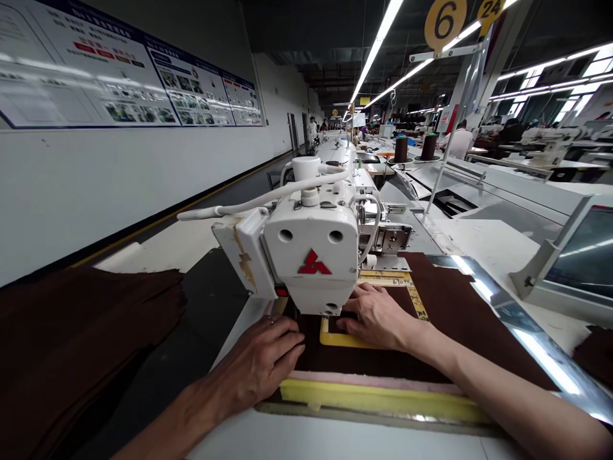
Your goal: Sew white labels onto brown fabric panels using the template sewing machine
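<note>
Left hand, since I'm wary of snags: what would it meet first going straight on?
Likely the yellow frame, right of the left hand, though depth by the white machine is unclear.

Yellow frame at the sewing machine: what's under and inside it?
Dark brown fabric inside the yellow frame, continuing outside it. Right hand covers part of the opening, sewing machine head the far-left corner; beneath the fabric isn't visible.

My left hand [258, 361], 7 o'clock: bare, small shiny ring [272, 322] on one finger (too small for detail). Right hand [378, 316], 5 o'clock: bare. Both forearms bare too.
</note>
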`<control>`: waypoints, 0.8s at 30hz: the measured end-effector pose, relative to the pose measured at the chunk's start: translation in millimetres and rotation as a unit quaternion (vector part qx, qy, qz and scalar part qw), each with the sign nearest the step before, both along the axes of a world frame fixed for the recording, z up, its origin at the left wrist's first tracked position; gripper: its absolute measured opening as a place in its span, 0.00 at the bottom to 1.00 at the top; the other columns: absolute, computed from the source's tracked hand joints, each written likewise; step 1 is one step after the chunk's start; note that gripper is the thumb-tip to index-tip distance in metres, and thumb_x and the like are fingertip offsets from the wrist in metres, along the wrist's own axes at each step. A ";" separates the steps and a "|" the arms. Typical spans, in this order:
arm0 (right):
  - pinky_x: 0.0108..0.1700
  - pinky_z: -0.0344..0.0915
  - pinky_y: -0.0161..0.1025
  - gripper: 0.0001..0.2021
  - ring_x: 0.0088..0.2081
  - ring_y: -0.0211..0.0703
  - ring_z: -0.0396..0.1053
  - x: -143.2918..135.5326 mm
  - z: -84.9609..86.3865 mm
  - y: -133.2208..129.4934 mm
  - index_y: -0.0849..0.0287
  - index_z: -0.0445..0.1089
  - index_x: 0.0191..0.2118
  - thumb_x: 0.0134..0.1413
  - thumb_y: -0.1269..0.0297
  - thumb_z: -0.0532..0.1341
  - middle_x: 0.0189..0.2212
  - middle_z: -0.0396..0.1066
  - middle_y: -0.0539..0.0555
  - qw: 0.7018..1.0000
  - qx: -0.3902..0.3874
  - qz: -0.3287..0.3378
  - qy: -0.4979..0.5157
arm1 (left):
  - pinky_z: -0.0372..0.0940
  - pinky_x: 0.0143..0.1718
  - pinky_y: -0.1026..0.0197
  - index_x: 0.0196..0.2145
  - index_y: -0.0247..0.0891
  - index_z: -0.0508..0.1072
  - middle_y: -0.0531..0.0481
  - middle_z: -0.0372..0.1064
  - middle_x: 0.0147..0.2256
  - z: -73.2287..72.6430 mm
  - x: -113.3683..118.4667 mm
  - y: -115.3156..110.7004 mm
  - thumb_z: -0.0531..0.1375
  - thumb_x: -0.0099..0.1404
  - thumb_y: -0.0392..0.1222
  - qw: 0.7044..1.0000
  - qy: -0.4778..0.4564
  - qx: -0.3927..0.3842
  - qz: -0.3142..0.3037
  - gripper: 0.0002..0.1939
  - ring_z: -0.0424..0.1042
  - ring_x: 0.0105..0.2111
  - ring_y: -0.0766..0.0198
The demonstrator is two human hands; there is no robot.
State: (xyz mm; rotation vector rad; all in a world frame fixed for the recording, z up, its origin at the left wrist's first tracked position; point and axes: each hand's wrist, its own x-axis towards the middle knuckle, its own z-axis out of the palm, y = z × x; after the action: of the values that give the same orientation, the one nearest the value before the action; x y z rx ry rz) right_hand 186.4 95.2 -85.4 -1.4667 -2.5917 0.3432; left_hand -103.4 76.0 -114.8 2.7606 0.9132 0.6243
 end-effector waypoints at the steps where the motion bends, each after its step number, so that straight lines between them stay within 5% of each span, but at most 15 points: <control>1: 0.56 0.60 0.55 0.12 0.55 0.56 0.64 -0.5 -0.2 -2.1 0.45 0.78 0.50 0.67 0.54 0.60 0.55 0.70 0.54 1.000 0.002 0.000 0.000 | 0.67 0.49 0.53 0.51 0.40 0.77 0.44 0.72 0.44 0.4 0.1 -0.3 0.55 0.76 0.36 1.000 -0.003 0.000 -0.002 0.12 0.72 0.46 0.56; 8: 0.56 0.59 0.54 0.14 0.55 0.54 0.64 -4.3 -1.8 -18.8 0.46 0.74 0.55 0.68 0.55 0.59 0.57 0.69 0.53 1.000 0.028 0.005 0.001 | 0.67 0.47 0.56 0.49 0.40 0.76 0.46 0.73 0.40 8.5 4.3 -8.9 0.55 0.75 0.33 0.999 -0.030 0.010 -0.023 0.12 0.72 0.41 0.59; 24: 0.49 0.60 0.55 0.24 0.50 0.59 0.65 -6.4 9.3 -30.9 0.55 0.73 0.52 0.66 0.41 0.58 0.52 0.71 0.59 0.998 0.035 0.036 -0.036 | 0.66 0.55 0.46 0.58 0.42 0.71 0.48 0.70 0.60 16.4 33.3 -35.0 0.58 0.75 0.44 0.996 0.064 0.025 -0.051 0.17 0.70 0.52 0.50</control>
State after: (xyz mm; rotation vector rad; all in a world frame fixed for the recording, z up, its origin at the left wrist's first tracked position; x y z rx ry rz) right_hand 179.9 64.3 -76.1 -1.3921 -2.6887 0.2096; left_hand -70.1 41.0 -98.4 2.8998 0.7831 0.4648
